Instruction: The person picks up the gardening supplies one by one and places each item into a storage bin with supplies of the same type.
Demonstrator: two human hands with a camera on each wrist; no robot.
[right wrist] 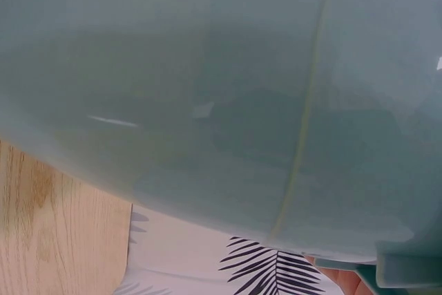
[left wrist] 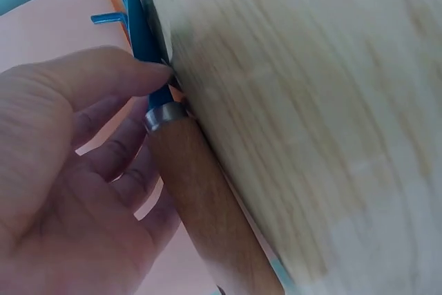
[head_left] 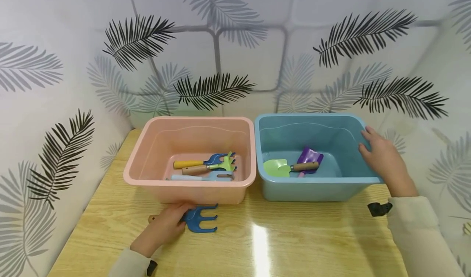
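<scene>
My left hand (head_left: 165,226) pinches a blue hand rake (head_left: 198,219) by its neck, low over the table in front of the pink tub (head_left: 191,183). In the left wrist view the thumb presses on the neck, just above the metal collar of its wooden handle (left wrist: 207,205). At the right side my right hand (head_left: 384,158) grips the rim of the blue tub (head_left: 312,180). The right wrist view is mostly filled by that tub's outer wall (right wrist: 173,101), with part of the fingers (right wrist: 338,278) showing by the rim.
Inside the pink tub lie a yellow-handled blue rake (head_left: 189,163), a green rake with wooden handle (head_left: 196,169) and a light blue fork (head_left: 187,178). The blue tub holds a light green trowel (head_left: 277,167) and a purple shovel (head_left: 310,156). A leaf-patterned curtain (head_left: 235,56) backs the wooden table (head_left: 294,236).
</scene>
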